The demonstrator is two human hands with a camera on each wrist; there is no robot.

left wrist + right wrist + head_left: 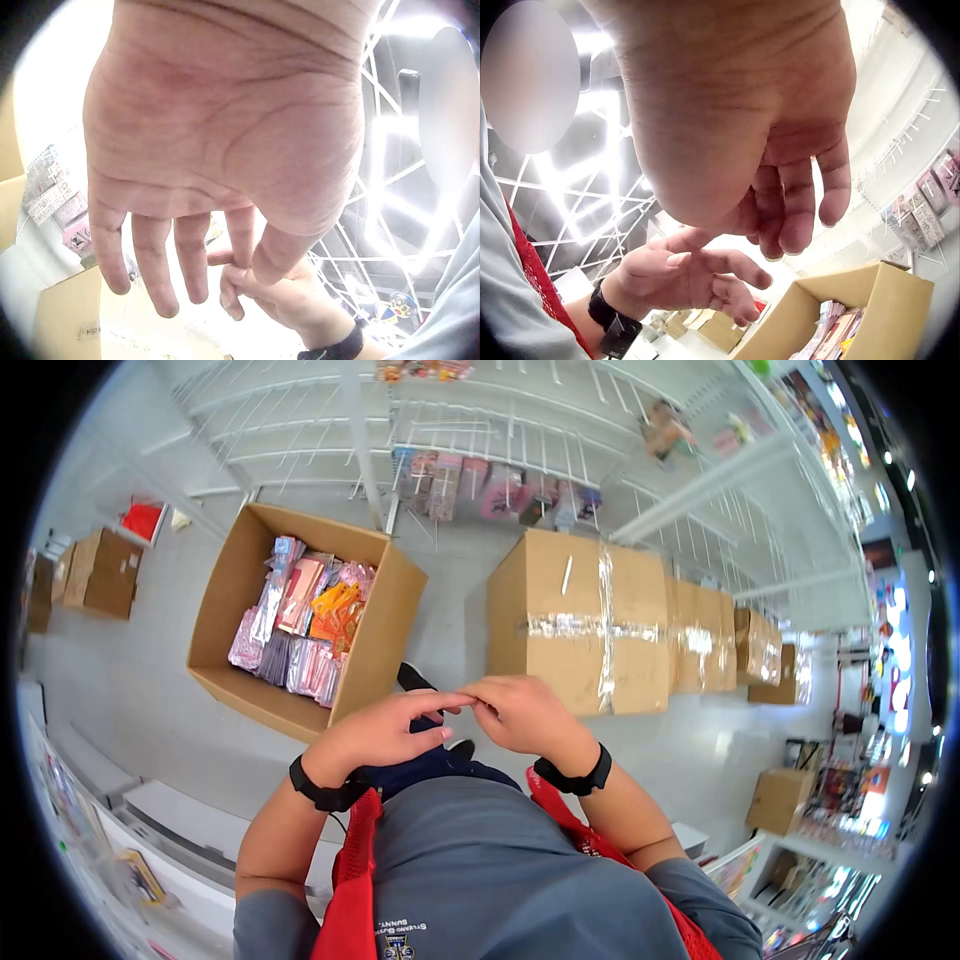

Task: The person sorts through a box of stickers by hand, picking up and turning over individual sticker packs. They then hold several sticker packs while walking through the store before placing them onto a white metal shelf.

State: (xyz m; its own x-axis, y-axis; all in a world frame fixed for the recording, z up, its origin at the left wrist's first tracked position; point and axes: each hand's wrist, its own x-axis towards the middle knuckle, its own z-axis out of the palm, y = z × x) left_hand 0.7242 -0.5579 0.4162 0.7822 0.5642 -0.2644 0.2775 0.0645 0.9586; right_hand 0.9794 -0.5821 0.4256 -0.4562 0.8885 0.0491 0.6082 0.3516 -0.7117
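In front of the person's waist, the left hand [405, 728] and right hand [528, 712] meet at the index fingers. The left palm [225, 142] faces its wrist camera, with the fingers spread and slightly bent. Loosely bent fingers [799, 217] of the right hand overlap the left index finger in the right wrist view. Neither hand shows any goods in it. Nearest to the left hand stands an open cardboard box [375, 630], filled with packaged items [300, 595] in pink, purple and orange. Beyond the right hand is a taped cardboard box [560, 665].
More cardboard boxes [700, 630] line up to the right along white shelving racks [480, 430] with hooks. Pink packets [505, 492] hang on the lower hooks. Another box [105, 572] sits far left. The person's shoes [462, 750] are on the grey floor [440, 580] between the boxes.
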